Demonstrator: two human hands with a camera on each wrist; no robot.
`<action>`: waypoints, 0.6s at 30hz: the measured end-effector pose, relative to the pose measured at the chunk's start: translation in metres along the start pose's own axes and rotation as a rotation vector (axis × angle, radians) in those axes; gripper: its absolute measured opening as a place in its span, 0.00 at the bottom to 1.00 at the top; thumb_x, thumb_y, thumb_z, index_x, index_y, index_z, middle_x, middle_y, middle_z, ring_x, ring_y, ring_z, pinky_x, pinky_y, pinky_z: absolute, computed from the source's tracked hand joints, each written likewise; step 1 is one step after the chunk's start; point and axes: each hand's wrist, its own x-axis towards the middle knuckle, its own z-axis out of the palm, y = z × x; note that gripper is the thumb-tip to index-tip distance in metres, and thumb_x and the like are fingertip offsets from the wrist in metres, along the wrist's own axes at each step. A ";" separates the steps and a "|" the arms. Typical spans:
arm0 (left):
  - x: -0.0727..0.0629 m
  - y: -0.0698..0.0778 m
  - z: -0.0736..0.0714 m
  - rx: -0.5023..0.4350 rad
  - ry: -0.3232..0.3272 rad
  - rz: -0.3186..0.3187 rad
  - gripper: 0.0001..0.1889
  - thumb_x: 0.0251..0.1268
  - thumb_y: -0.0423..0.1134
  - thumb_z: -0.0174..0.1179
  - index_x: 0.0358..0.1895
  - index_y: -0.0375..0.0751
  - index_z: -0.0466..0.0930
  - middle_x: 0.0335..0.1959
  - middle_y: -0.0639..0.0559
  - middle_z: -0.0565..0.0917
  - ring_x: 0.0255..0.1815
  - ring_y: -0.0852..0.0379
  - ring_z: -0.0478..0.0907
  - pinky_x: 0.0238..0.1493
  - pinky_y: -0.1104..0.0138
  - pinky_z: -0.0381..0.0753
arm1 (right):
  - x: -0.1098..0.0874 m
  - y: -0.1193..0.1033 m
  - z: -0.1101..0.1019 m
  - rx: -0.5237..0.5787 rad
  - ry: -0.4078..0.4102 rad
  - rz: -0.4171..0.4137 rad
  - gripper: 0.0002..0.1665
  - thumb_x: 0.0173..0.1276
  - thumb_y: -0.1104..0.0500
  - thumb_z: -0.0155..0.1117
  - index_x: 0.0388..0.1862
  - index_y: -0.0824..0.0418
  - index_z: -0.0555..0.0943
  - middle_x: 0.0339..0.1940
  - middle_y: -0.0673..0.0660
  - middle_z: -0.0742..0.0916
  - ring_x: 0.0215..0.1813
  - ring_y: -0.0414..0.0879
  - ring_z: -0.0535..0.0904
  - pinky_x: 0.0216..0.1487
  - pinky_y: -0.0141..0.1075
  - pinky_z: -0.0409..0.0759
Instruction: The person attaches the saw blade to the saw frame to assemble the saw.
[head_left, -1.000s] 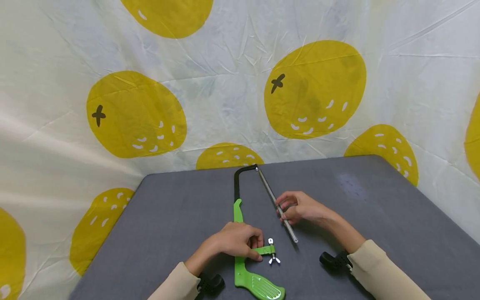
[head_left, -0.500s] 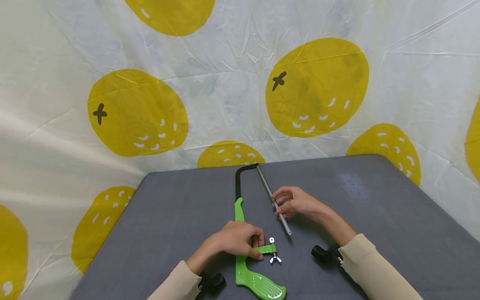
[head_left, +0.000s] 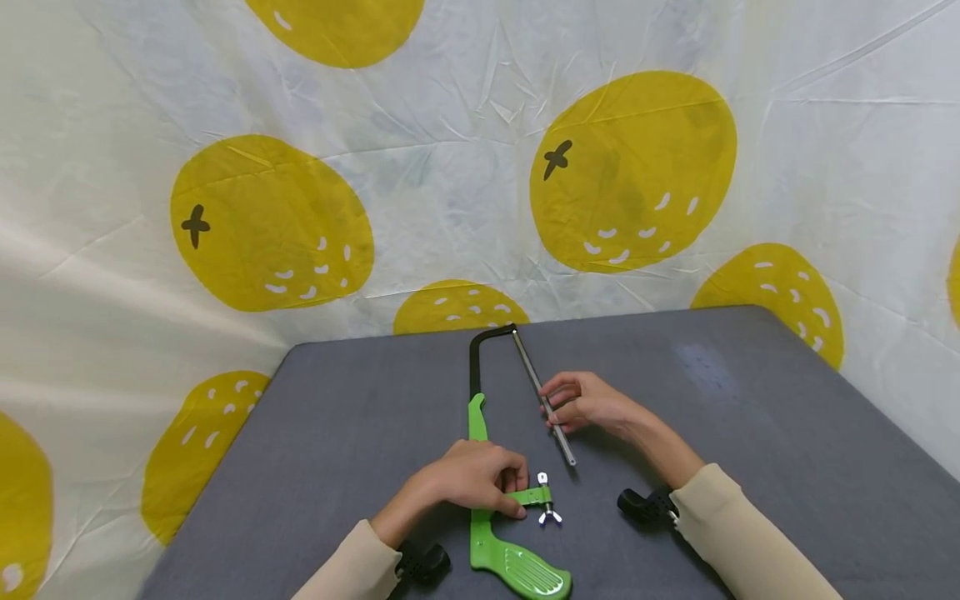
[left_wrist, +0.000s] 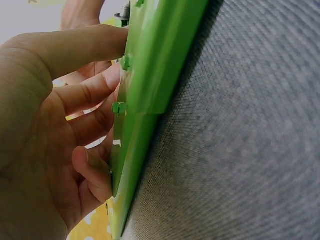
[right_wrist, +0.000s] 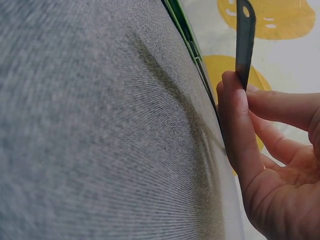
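Observation:
A hacksaw frame (head_left: 477,419) lies on the grey table in the head view, its black bow at the back and its green handle (head_left: 528,571) towards me. My left hand (head_left: 476,477) holds the green part near the short arm; in the left wrist view its fingertips meet the green metal (left_wrist: 150,75). On that arm's end sit a pin and a wing nut (head_left: 550,517). My right hand (head_left: 594,407) pinches a hacksaw blade (head_left: 530,364) between thumb and fingers. The blade's far end is at the bow's tip; whether it is hooked there is too small to tell. Its near end (right_wrist: 245,30), with a hole, is raised off the table.
The grey table (head_left: 360,417) reaches back to a white cloth (head_left: 450,200) printed with yellow fruit. A black wrist camera (head_left: 423,565) sits under the left wrist, and another black camera (head_left: 641,507) under the right.
My right hand has moved the blade slightly left and away from me, bringing its far end to the bow's tip. The left hand and the frame have stayed in place.

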 end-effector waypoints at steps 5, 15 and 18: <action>0.000 0.000 0.000 0.006 0.002 0.001 0.11 0.59 0.57 0.73 0.34 0.65 0.80 0.27 0.73 0.78 0.27 0.74 0.75 0.33 0.72 0.71 | 0.000 0.001 0.002 0.010 0.002 -0.002 0.29 0.67 0.72 0.66 0.66 0.77 0.71 0.55 0.78 0.84 0.42 0.46 0.90 0.39 0.39 0.88; 0.001 -0.001 0.001 0.012 0.008 0.003 0.11 0.59 0.57 0.73 0.34 0.65 0.80 0.27 0.73 0.78 0.27 0.74 0.75 0.32 0.72 0.71 | 0.001 0.004 0.011 0.043 -0.039 0.004 0.27 0.66 0.72 0.65 0.62 0.79 0.71 0.39 0.61 0.87 0.38 0.44 0.90 0.39 0.38 0.88; 0.001 -0.001 0.001 0.016 0.011 0.004 0.11 0.59 0.58 0.73 0.34 0.65 0.80 0.27 0.73 0.78 0.27 0.74 0.75 0.32 0.71 0.71 | 0.001 0.003 0.015 0.048 -0.055 0.007 0.28 0.65 0.72 0.65 0.62 0.79 0.70 0.38 0.59 0.87 0.38 0.44 0.89 0.39 0.38 0.88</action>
